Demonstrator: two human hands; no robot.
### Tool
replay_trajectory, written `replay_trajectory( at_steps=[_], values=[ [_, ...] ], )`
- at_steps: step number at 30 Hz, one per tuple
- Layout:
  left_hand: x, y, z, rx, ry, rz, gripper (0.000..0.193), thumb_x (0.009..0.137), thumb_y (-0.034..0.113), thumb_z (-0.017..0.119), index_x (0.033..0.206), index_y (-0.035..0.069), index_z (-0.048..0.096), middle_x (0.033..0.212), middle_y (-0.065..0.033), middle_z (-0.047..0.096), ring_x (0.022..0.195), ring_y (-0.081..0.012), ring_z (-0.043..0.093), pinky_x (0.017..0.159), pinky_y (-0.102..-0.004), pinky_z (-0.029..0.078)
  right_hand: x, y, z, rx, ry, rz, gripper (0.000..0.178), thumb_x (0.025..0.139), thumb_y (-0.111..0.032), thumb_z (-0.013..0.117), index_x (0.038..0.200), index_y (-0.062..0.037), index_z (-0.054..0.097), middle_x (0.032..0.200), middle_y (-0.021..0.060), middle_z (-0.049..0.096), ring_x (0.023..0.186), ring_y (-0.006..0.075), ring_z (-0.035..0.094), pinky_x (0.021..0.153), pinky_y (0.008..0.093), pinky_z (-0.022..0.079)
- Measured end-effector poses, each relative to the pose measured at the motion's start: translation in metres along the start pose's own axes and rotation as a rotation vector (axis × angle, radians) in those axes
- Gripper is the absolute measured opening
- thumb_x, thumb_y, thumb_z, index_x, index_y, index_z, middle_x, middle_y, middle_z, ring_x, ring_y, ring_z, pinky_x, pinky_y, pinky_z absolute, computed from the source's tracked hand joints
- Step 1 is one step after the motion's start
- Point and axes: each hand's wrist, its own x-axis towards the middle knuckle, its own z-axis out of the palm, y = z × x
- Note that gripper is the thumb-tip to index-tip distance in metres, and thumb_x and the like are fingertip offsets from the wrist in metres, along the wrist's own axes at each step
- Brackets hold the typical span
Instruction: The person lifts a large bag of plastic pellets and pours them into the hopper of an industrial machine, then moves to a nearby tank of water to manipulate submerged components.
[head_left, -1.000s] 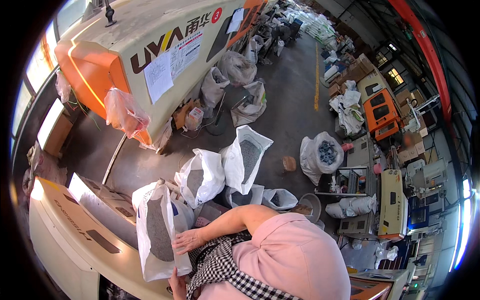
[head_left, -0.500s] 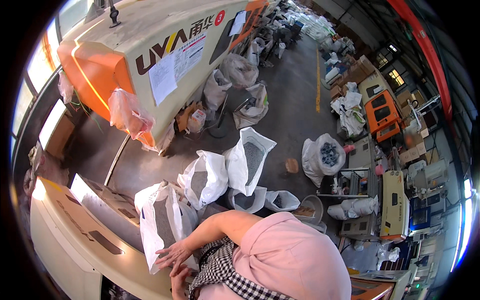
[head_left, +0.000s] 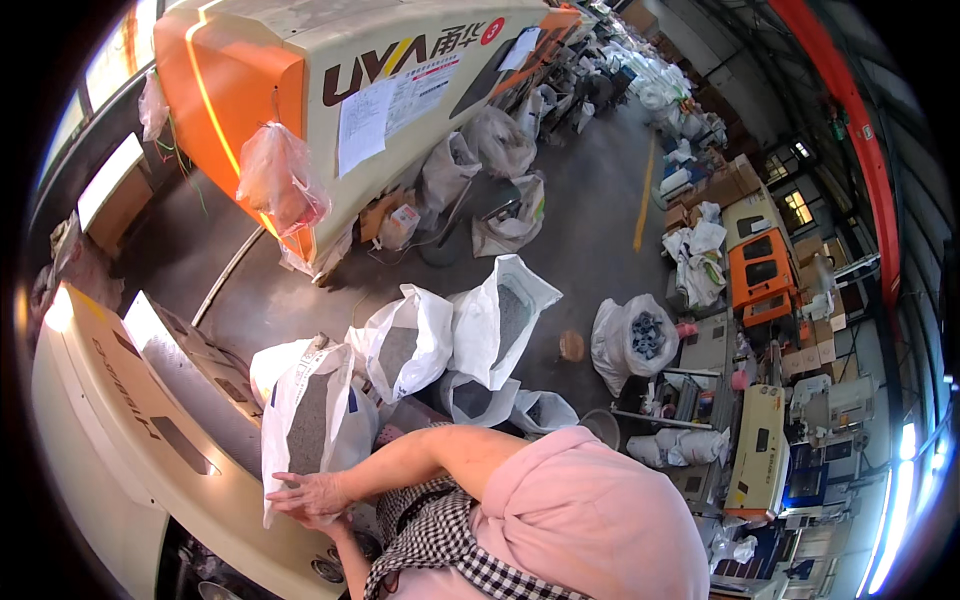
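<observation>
A white woven sack (head_left: pixel 350 432) full of grey granules stands at the lower left, its mouth gaping. My right hand (head_left: pixel 308 494) is closed on the near edge of its rim, the fingers bent over the white material. Just below, my left hand (head_left: pixel 335 524) comes up against the right one. Most of its fingers are hidden, so its hold cannot be made out. Beyond this sack stand two more open white sacks, a middle sack (head_left: pixel 432 340) and a far sack (head_left: pixel 480 330), both with grey granules in them.
A cream machine (head_left: pixel 120 440) borders the sack on the left. An orange and cream machine (head_left: pixel 230 90) stands at the far left, a bag (head_left: pixel 270 185) hanging from its corner. Smaller open bags (head_left: pixel 480 405) sit near my arm. A sack of dark pieces (head_left: pixel 615 350) stands to the right.
Both hands have come together at the sack's near rim, and my right fingers have closed on it. The whole view has shifted slightly.
</observation>
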Motion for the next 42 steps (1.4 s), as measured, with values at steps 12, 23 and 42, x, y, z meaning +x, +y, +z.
replay_trajectory(
  at_steps=[12,23,42],
  values=[
    [0.075,-0.002,-0.031,-0.686,-0.096,-0.156,0.131,0.047,0.039,0.088,0.143,0.004,0.006,0.145,-0.0231,0.016,0.132,-0.0385,0.023,0.107,-0.0451,0.025,0.020,0.055,-0.012,-0.256,-0.424,0.093,0.071,0.082,-0.026,0.049,0.142,-0.0060,0.017,0.089,0.0108,0.063,0.099,0.0294,0.057,0.106,0.0619,0.007],
    [0.031,-0.005,0.058,-0.327,-0.121,0.142,0.095,0.058,0.035,0.082,0.134,0.003,0.036,0.127,-0.0182,0.047,0.112,-0.0282,0.049,0.091,-0.0344,0.040,0.000,0.032,0.013,-0.010,-0.484,0.503,0.066,0.082,-0.017,0.046,0.140,0.0001,0.019,0.072,0.0079,0.062,0.068,0.0241,0.062,0.100,0.0423,0.029],
    [0.063,0.056,0.067,-0.459,-0.060,-0.008,0.032,0.080,0.022,0.065,0.104,0.002,0.059,0.090,-0.0123,0.061,0.080,-0.0265,0.057,0.073,-0.0370,0.045,0.011,0.040,-0.014,0.141,-0.450,0.623,0.058,0.076,-0.022,0.051,0.133,-0.0131,0.044,0.092,0.0198,0.062,0.103,0.0358,0.053,0.106,0.0548,0.019]
  ],
)
